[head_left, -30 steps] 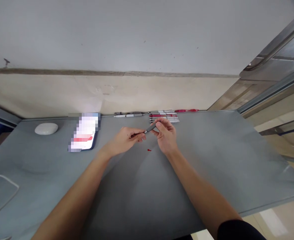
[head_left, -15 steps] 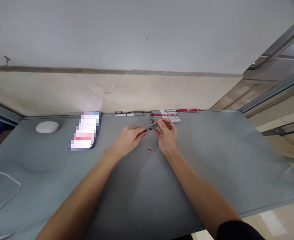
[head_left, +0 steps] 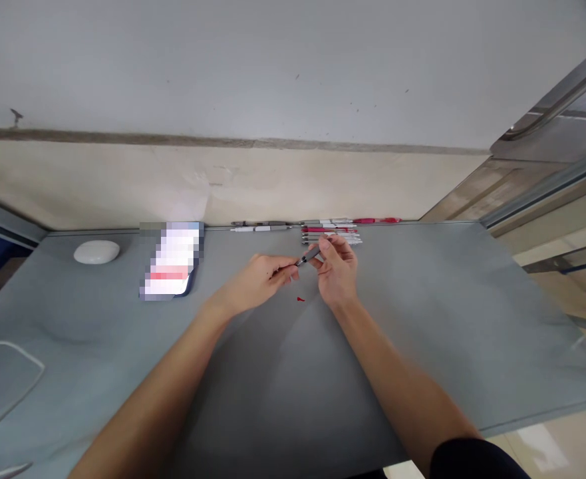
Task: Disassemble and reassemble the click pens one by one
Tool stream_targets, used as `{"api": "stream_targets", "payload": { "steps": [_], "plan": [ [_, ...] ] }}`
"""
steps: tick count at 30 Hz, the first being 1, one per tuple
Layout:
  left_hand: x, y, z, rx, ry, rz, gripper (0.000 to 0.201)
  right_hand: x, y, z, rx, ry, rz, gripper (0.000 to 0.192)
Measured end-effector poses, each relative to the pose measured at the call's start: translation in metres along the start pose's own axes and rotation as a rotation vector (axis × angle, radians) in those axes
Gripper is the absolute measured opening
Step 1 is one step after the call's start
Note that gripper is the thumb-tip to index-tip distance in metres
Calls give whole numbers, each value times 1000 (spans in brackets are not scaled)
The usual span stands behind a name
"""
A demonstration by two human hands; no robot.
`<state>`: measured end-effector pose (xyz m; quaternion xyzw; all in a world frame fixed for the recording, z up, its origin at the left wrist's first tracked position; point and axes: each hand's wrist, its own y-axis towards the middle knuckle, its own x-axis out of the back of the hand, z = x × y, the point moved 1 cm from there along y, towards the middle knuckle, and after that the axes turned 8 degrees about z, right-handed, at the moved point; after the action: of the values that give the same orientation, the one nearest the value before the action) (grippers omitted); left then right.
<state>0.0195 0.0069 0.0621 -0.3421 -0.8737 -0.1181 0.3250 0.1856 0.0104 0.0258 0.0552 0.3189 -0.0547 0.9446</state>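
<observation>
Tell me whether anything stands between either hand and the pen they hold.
Nothing visible does: the left hand and right hand both touch the gray pen directly. The small red piece lies on the table nearer the body; other pens lie beyond.

Left hand: fingers pinching one end of a gray pen.
Right hand: thumb and fingers gripping the pen's other end.
Small red piece: on the gray tabletop.
Other pens: laid lengthwise near the wall.
Phone: left of the hands, screen lit.
White rounded object: left of the phone.
</observation>
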Motion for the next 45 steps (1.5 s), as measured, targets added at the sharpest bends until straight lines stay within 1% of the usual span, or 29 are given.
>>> {"api": "stream_targets", "payload": {
  "steps": [4,6,8,10,13,16,19,22,26,29,31,36,38,39,41,45],
  "plan": [
    [-5,3,-2,-57,223,-169,26,-1,1,-2,-6,13,-66,30],
    [-8,4,0,-85,267,-211,27,-2,1,-2,-10,15,-96,33],
    [-8,4,3,-83,241,-209,27,-1,1,-2,-16,1,-97,34],
    [-6,3,5,-56,173,-175,26,-1,2,-2,-22,-15,-59,31],
    [1,0,7,-13,21,-79,29,1,2,-1,-29,-8,22,27],
    [4,-2,5,-5,-146,34,31,1,2,1,-31,28,94,23],
    [3,-3,2,3,-199,78,31,1,2,2,-62,61,135,22],
    [0,-1,-2,27,-93,18,31,1,3,1,-80,82,98,24],
    [-4,4,-4,7,117,-116,25,1,3,-3,-57,76,-15,27],
    [-4,4,-2,0,141,-154,24,1,3,-3,-51,51,-38,29],
    [-1,2,0,16,76,-125,25,1,2,-2,-54,26,-12,28],
    [9,-4,-1,32,-169,65,33,2,1,2,-60,-2,124,26],
    [9,-5,-2,19,-239,123,33,2,0,2,-67,11,139,26],
    [9,-4,-3,18,-258,133,32,1,0,2,-70,20,135,26],
    [6,-3,-3,30,-235,99,31,1,0,1,-64,36,102,26],
    [-1,1,-2,25,21,-89,27,-2,-1,-2,-42,52,-45,31]
  ]
}}
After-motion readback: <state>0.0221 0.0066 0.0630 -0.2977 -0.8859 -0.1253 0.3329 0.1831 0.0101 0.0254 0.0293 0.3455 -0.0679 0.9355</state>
